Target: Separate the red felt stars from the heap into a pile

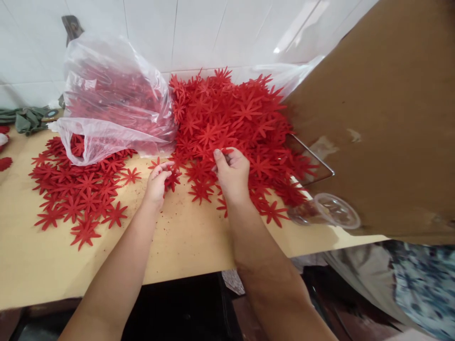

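- At the centre of the frame, the right hand (232,173) pinches the edge of a red flower cutout (223,152) between thumb and curled fingers, at the near edge of the big heap of red cutouts (231,118).
- Just left of it, the left hand (157,182) has its fingers pressed together on another red cutout (172,179), which pokes out to the right of the fingertips.
- Lower left of the frame, a flat spread of loose cutouts (76,194) lies on the pale wooden tabletop (185,237), well apart from the heap.
- Upper left, a clear plastic bag (113,104) holds more red pieces and rests against the heap.
- To the right, a brown cardboard sheet (384,118) leans over the table, with a clear plastic cup (336,210) and a metal wire frame (316,158) under its edge.
- As a judgement on doing this well: the thin petals look easy to tangle or crease, so lifting one piece by a petal tip and checking that none clings beneath would suit.
- No brand, label or writing can be read anywhere.
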Demonstrator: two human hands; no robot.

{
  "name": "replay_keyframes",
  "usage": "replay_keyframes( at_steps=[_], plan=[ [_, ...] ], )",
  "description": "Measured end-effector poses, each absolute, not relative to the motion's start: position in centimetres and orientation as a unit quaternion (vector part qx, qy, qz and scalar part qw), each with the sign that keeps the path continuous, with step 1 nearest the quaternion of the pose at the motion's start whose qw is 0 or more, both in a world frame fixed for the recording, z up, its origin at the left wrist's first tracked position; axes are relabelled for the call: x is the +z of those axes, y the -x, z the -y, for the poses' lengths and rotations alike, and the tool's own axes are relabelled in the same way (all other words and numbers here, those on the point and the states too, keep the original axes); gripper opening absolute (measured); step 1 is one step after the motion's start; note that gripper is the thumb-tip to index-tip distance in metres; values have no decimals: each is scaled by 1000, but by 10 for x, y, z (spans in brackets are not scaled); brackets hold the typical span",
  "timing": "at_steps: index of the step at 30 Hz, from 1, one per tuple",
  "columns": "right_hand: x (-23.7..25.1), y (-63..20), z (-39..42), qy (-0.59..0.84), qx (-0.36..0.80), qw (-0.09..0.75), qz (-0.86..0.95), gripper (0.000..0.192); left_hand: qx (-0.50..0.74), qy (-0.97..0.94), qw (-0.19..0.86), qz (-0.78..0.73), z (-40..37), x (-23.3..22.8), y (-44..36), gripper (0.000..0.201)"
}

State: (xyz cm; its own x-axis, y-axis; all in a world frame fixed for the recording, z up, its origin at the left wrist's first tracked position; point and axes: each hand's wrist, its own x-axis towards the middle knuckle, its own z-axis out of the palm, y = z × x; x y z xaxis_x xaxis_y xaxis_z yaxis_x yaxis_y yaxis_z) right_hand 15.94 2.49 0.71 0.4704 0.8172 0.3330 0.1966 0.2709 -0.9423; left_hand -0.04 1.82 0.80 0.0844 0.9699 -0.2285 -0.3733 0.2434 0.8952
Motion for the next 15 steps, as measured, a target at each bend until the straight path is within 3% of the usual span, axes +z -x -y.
replay_keyframes(
  at_steps=[3,8,11,15],
  plan=[
    [7,-176,-26,592,90,654,462,20,506,-319,686,-414,-19,8,1,41],
    [11,-204,-21,689,-152,539,460,45,505,-275,728,-373,-18,9,4,44],
    [16,-191,-16,685,-150,501,507,52,513,-259,729,-372,-18,9,4,42],
    [18,-149,-8,615,-44,495,613,40,524,-307,678,-415,-20,4,1,47]
  ],
)
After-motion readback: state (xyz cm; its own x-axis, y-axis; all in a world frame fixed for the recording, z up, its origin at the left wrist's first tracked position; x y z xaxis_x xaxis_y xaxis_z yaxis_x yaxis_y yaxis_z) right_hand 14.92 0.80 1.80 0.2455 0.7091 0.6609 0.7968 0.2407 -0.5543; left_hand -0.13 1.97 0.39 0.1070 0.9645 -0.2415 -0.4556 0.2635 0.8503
